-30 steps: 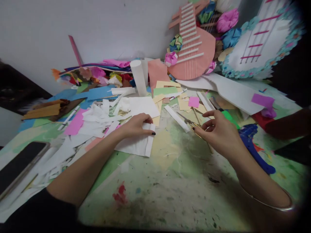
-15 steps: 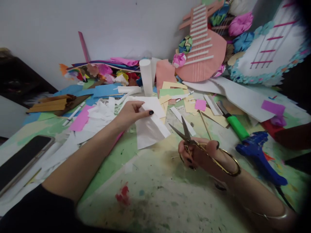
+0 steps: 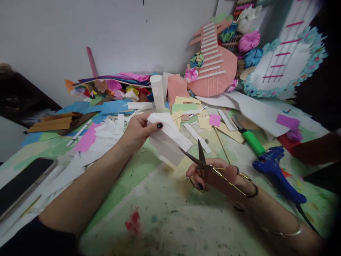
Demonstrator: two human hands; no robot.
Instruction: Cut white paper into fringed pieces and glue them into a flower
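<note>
A folded sheet of white paper (image 3: 170,140) is pinched between the thumb and fingers of my left hand (image 3: 140,131), raised off the table and tilted toward the right. My right hand (image 3: 221,177) has its thumb and fingers through the gold handles of a pair of scissors (image 3: 201,161). The blades are spread apart, their tips close to the lower right edge of the paper; whether they touch it I cannot tell. Below both hands lies the paint-stained green table (image 3: 165,213).
To the right are a blue glue gun (image 3: 279,174) and a green-handled tool (image 3: 253,142). A phone (image 3: 23,185) and white paper scraps (image 3: 109,131) lie on the left. A white paper roll (image 3: 157,94) stands upright behind, near a pink paper instrument (image 3: 217,71).
My left hand has lifted the white paper and turned it toward the scissors. The right hand with the open scissors has shifted slightly left, closer to the paper. The view has tilted slightly.
</note>
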